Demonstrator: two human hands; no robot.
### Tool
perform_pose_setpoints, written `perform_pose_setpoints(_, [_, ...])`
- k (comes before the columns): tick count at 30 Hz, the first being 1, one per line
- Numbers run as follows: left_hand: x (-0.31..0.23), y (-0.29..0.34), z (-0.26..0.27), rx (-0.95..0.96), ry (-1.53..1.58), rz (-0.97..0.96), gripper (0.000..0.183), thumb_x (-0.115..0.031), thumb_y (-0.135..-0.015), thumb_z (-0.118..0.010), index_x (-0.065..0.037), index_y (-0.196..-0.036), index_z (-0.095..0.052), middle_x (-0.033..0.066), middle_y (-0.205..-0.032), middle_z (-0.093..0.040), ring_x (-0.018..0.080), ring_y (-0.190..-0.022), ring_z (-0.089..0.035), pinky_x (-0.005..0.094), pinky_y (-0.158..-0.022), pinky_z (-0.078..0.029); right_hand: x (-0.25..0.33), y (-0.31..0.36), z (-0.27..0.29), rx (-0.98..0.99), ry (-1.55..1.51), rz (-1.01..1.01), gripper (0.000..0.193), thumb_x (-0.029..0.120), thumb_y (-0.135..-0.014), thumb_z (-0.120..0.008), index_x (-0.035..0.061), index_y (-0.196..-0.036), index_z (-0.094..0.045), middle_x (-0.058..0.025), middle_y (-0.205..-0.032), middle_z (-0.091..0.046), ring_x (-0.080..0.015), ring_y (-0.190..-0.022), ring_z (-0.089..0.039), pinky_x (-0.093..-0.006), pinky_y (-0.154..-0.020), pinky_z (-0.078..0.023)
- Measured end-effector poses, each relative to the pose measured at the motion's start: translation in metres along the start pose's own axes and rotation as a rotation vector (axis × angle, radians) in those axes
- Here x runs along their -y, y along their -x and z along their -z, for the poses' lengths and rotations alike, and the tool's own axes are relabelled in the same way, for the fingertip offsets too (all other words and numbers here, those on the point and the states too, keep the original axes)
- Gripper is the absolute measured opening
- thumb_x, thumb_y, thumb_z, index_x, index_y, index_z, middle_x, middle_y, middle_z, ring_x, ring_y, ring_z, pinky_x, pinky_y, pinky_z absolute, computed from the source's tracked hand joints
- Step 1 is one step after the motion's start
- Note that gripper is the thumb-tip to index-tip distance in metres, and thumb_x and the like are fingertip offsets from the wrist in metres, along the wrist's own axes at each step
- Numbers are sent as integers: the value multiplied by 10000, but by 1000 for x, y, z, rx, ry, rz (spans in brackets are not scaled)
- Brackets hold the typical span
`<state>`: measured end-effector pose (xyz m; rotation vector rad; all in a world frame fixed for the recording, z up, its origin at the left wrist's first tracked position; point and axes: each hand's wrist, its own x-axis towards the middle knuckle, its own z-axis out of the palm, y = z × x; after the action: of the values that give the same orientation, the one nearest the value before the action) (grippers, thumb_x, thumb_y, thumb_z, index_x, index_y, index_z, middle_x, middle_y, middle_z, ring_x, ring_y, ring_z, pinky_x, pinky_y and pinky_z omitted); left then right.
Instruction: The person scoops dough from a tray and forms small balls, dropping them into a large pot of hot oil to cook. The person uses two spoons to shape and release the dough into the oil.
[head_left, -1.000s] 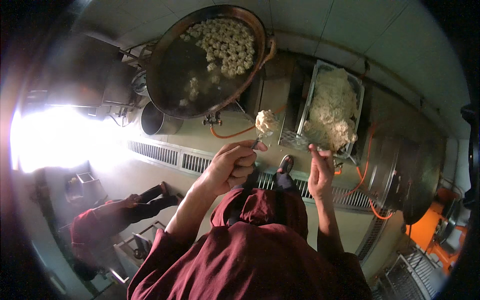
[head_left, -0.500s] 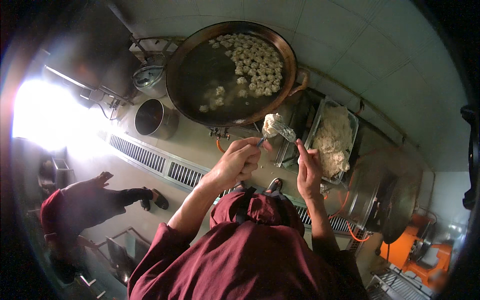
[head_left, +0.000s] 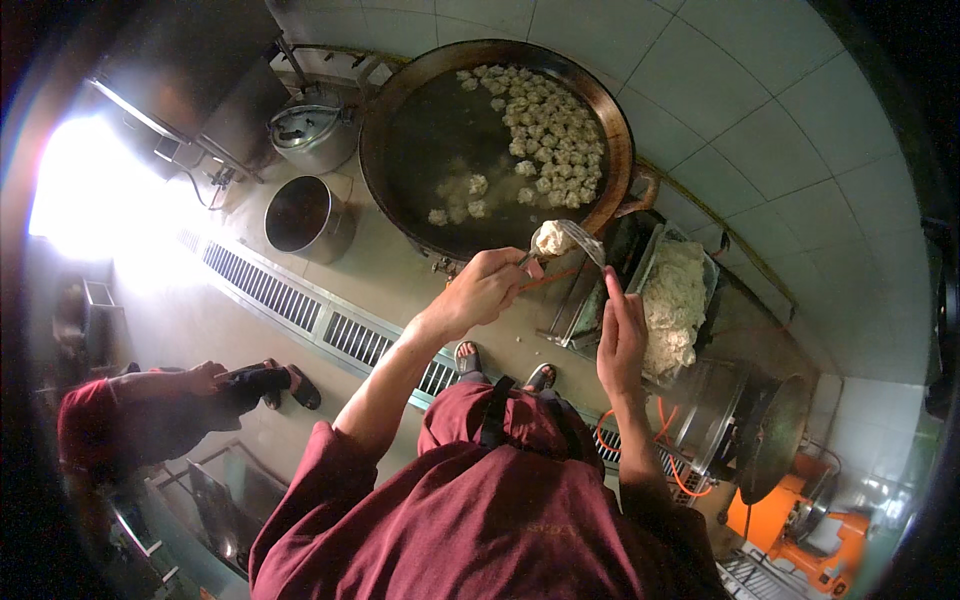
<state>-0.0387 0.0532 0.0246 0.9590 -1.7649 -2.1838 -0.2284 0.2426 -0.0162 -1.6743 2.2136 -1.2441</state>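
My left hand (head_left: 487, 290) is closed around the handle of a spoon (head_left: 536, 254). A pale, sticky lump of dough (head_left: 552, 238) sits in the spoon's bowl. In my right hand (head_left: 622, 335) is a metal fork (head_left: 586, 240), its index finger stretched along the handle and its tines against the lump. Both tools are at the near right rim of a wide wok (head_left: 415, 215) of dark liquid. Many pale dough balls (head_left: 550, 140) crowd its right side, and several float near its front. Right of my right hand, a metal tray (head_left: 712, 280) holds a mass of pale dough (head_left: 672, 300).
Left of the wok stand an open metal pot (head_left: 335, 235) and a lidded pot (head_left: 325, 145). A floor drain grate (head_left: 350, 340) runs beneath my arms. Another person (head_left: 150, 410) is at the lower left. An orange machine (head_left: 780, 530) and hoses are at the right.
The view has shifted, and both hands are now closer to the wok's near rim. The fork has come further over the lump in the spoon. The other person's hand has lowered toward their leg.
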Motion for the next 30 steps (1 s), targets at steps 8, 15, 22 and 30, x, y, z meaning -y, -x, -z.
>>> perform_pose_setpoints(8, [23, -42, 51, -59, -445, -284, 315, -191, -1011, -487, 38, -1080, -692, 212, -841, -679, 325, -803, -686, 418, -759, -515, -4, -37, -26, 112, 72, 18, 471, 52, -1109, -477, 202, -1552, -536, -70, -915, -431, -215, -779, -459, -302, -704, -440])
perform_pose_setpoints(15, [82, -110, 97, -20, -883, -343, 316, -206, -984, -529, 33, -1045, -726, 293, -959, -715, 449, -914, -713, 508, -797, -559, -40, -57, -64, 218, 222, 90, 585, -14, -1035, -556, 248, -1558, -532, -90, -925, -438, -259, -820, -474, -341, -774, -467])
perform_pose_setpoints(22, [146, -197, 132, -250, -963, -164, 242, -173, -936, -617, 32, -942, -745, 248, -926, -739, 432, -878, -737, 483, -747, -598, -90, -83, -142, 292, 424, 140, 576, 2, -1028, -543, 237, -1555, -530, -100, -960, -496, -307, -925, -529, -440, -840, -484])
perform_pose_setpoints(30, [104, -124, 185, -423, -1179, -291, 247, -104, -900, -571, -53, -1048, -763, 187, -1123, -733, 360, -1045, -720, 467, -852, -597, -87, -46, -105, 13, -64, -118, 432, 136, -1128, -454, 198, -1549, -526, -151, -982, -586, -304, -839, -565, -393, -819, -480])
